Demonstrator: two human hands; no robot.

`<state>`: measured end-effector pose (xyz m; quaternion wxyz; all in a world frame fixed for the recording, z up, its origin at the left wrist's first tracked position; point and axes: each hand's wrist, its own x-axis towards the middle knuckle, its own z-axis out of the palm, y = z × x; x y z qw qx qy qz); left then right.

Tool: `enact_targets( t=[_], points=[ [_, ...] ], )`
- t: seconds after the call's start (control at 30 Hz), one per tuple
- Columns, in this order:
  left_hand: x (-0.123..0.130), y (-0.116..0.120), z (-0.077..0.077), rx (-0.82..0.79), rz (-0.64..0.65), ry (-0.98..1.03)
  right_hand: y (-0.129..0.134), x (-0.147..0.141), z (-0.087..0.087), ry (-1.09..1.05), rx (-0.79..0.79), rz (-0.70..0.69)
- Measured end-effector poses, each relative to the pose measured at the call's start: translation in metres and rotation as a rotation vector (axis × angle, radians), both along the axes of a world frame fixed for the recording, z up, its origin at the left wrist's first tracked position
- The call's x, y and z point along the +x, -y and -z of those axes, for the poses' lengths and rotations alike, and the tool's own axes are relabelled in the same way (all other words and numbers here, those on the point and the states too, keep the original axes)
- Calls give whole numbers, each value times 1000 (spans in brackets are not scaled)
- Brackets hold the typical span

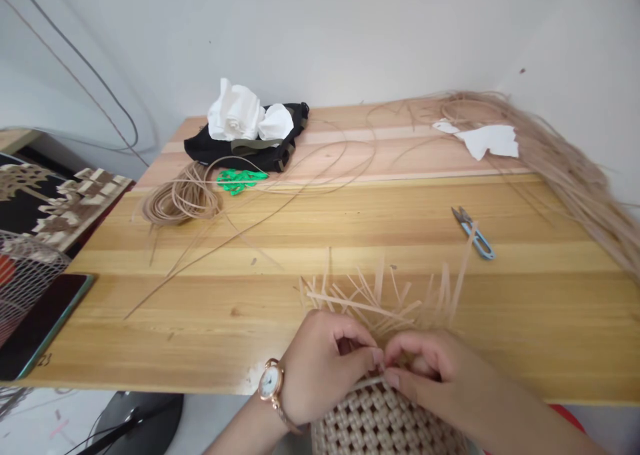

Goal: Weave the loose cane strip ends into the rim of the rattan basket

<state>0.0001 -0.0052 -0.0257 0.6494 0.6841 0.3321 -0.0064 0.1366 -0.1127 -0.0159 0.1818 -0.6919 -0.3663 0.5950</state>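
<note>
Low in the head view lies a woven basket (383,418) with an open lattice pattern, at the table's front edge. Loose flat strip ends (370,295) stick out from its far side over the wood. My left hand (330,362), with a watch (271,380) on its wrist, pinches at the basket's rim. Right beside it, my right hand (425,368) is closed at the same rim, the fingertips of both hands almost meeting. A strip seems to lie between the fingertips, but the fingers partly hide it.
Blue-handled thread snips (477,238) lie to the right. A coil of strips (183,198), green ties (240,180) and a black bag (245,152) with white tissue (237,115) are at the back left. Long fibre strands (560,162) spread at right. A phone (43,325) lies far left.
</note>
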Motion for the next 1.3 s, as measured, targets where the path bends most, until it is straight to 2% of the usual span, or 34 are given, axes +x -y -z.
enact_targets(
  t=[0.4, 0.5, 0.67, 0.97, 1.17, 1.3],
  points=[
    [-1, -8, -7, 111, 101, 28, -2, 2, -8, 13, -73, -54],
    [-1, -8, -8, 115, 112, 22, -1, 1, -8, 2, -70, -61],
    [0, -9, -12, 124, 167, 53, 1, -2, -5, -117, 38, -26],
    [-2, -11, -13, 75, 166, 50, 11, 1, -1, -103, -35, -73],
    [-2, -9, -17, 87, 202, 44, 23, -3, 4, -49, -8, 24],
    [-1, -6, -17, 144, 266, -20, 26, -6, 4, -21, 19, 20]
  ],
)
